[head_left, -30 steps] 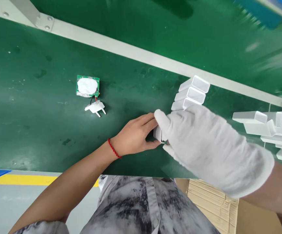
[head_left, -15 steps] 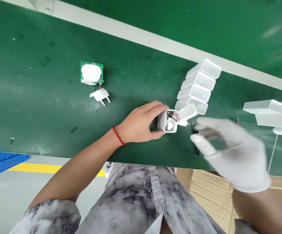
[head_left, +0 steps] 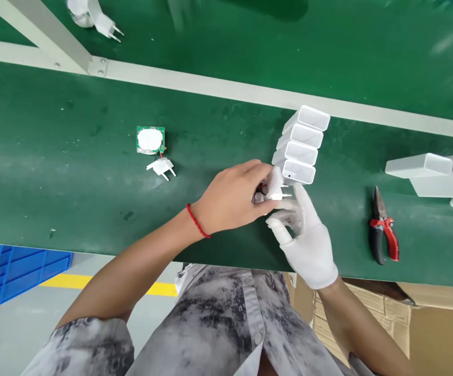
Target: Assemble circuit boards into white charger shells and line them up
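My left hand [head_left: 236,196], bare with a red cord at the wrist, is closed around a white plastic housing that its fingers mostly cover. A white plug piece [head_left: 275,185] sits at the housing's mouth, its two prongs pointing right. Dark wire shows beside the plug. My right hand [head_left: 305,235] wears a white glove and is just right of the plug. Its thumb and fingers are apart, the fingertips close to the plug's lower edge; contact is hard to tell. Behind the hands, several white open-ended housings [head_left: 299,154] stand in a slanted row.
On the green table [head_left: 73,183], a circuit board [head_left: 150,140] with a white pad is wired to a white plug [head_left: 161,167]. Red-and-black pliers [head_left: 383,230] lie right, before more white housings [head_left: 422,166]. A metal frame bar [head_left: 211,91] crosses behind. A blue crate [head_left: 23,277] stands lower left.
My gloved right hand has come left to the plug. The plug piece has turned, its prongs now showing. The view has shifted, bringing the whole pliers into sight.
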Tool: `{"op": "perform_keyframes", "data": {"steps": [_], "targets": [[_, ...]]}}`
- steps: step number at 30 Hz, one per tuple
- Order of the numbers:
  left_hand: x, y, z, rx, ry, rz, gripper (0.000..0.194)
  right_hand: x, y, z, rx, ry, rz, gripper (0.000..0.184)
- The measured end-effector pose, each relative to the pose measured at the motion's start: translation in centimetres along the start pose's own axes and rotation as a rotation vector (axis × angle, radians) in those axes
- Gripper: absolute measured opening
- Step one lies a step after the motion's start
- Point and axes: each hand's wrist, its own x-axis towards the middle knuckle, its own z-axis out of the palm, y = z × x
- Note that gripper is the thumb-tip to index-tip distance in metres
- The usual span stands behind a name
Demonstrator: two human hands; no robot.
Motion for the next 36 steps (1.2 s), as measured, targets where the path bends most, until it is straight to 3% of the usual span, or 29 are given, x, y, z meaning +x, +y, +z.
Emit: {"op": "perform_keyframes", "data": {"steps": [5, 8, 11, 19, 22, 26, 30, 36], "targets": [[-1.1, -2.0, 1.0, -0.585, 0.183, -0.136, 0.037, 1.0, -0.5, 0.9, -0.022, -0.083, 0.05, 0.06], [-1.6, -2.5, 2.1, -0.817, 0.267, -0.15, 0.046, 2.3, -1.2, 1.7, -0.111, -0.01, 0.061, 0.064], [-1.7, -2.6, 2.8, -0.94, 0.27, -0.149, 0.051, 3.2, -1.2, 2.5, -0.076, 0.035, 0.021, 0.058], [-1.6, -3.4, 3.2, -1.011, 0.257, -0.162, 0.052, 2.7, -0.7, 3.4, 0.103, 0.082, 0.072, 0.044], [-1.6, -3.6, 3.3, -1.037, 0.24, -0.151, 0.048, 2.5, -0.7, 3.2, 0.076, 0.096, 0.072, 0.048], [-1.7, -3.6, 3.3, -1.022, 0.275, -0.162, 0.044, 2.6, -0.9, 2.6, 0.139, 0.011, 0.199, 0.061], [-1.7, -3.6, 3.1, -0.983, 0.275, -0.172, 0.04, 3.2, -1.3, 2.7, 0.057, 0.044, 0.088, 0.052], [-1.7, -3.6, 3.2, -0.937, 0.281, -0.176, 0.038, 3.3, -1.4, 3.3, 0.08, 0.04, 0.118, 0.043]]}}
